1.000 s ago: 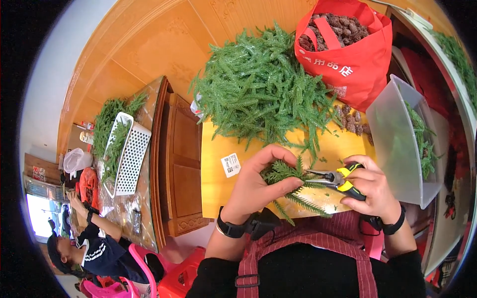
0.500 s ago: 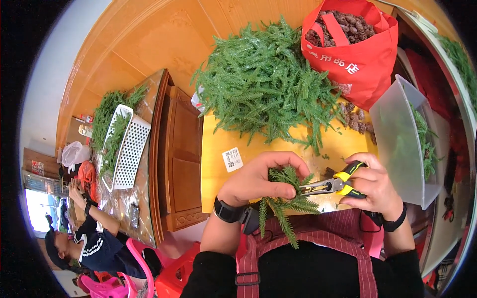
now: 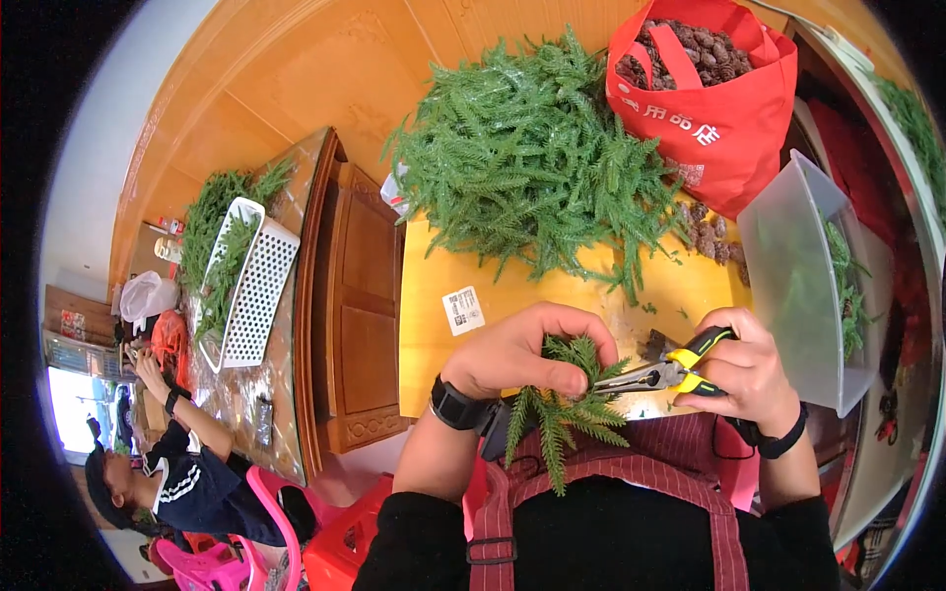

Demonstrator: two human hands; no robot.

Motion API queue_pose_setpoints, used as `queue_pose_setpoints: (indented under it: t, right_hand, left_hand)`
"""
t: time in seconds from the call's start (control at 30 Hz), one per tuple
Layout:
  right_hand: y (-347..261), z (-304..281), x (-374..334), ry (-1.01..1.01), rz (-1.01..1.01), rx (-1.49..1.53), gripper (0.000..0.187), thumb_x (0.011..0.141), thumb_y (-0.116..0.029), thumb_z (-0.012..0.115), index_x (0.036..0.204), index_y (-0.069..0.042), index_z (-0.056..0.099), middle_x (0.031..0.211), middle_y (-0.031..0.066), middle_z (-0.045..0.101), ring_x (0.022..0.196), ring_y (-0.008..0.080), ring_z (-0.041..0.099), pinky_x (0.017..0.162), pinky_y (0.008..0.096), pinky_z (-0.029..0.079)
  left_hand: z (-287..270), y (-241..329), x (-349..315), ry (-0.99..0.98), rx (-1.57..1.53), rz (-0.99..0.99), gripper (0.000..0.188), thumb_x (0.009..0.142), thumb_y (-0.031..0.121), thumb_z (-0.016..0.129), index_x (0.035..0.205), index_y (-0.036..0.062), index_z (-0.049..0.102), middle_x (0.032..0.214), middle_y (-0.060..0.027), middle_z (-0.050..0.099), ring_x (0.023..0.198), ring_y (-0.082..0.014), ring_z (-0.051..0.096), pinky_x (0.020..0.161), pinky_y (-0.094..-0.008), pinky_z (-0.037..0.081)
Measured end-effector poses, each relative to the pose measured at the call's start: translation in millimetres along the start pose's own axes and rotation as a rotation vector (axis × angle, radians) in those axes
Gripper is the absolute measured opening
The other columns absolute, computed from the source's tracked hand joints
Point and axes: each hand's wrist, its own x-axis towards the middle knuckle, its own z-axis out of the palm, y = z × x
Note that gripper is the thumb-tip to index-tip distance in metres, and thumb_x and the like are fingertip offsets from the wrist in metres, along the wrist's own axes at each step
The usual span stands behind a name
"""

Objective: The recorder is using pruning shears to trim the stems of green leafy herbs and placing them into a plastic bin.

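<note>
My left hand pinches a green artificial pine sprig between thumb and fingers, its needled branches hanging down toward my apron. Gripped in my right hand is a pair of needle-nose pliers with black and yellow handles. Their jaws point left, and the tips meet the sprig beside my left thumb. What exactly lies between the tips is too small to make out. Both hands are over the front edge of a yellow table.
Behind my hands rises a big heap of pine sprigs. A red bag of pine cones stands at back right, loose cones below it. A translucent bin is at right. Leftward, a white basket and another person working.
The sprig and my left thumb have shifted slightly, with its branches now a little further left. The pliers have tilted a bit, their tips still at the sprig.
</note>
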Motion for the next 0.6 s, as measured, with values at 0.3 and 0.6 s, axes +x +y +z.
queue_pose_setpoints:
  t: [0.3,0.6]
  right_hand:
    - [1.7,1.0,-6.6,0.027,-0.026,-0.027,0.035,0.057,-0.031,0.078,0.057,-0.008,0.052,0.066,0.0021,0.055,0.079,0.0246,0.058,0.068,0.034,0.048]
    - [0.2,3.4,-3.9,0.039,0.005,0.041,0.036,0.056,-0.032,0.078,0.059,-0.006,0.053,0.077,0.0039,0.06,0.095,0.0292,0.056,0.076,0.0408,0.045]
  left_hand:
    - [0.4,1.5,2.5,-0.051,0.03,0.01,0.044,0.066,0.027,0.078,0.093,-0.0019,0.06,0.089,-0.0032,0.06,0.083,-0.0107,0.053,0.076,-0.0229,0.041]
    - [3.4,6.9,2.9,-0.043,0.095,0.068,0.04,0.066,0.022,0.078,0.094,-0.0011,0.06,0.089,-0.0025,0.06,0.084,-0.0104,0.054,0.076,-0.0226,0.04]
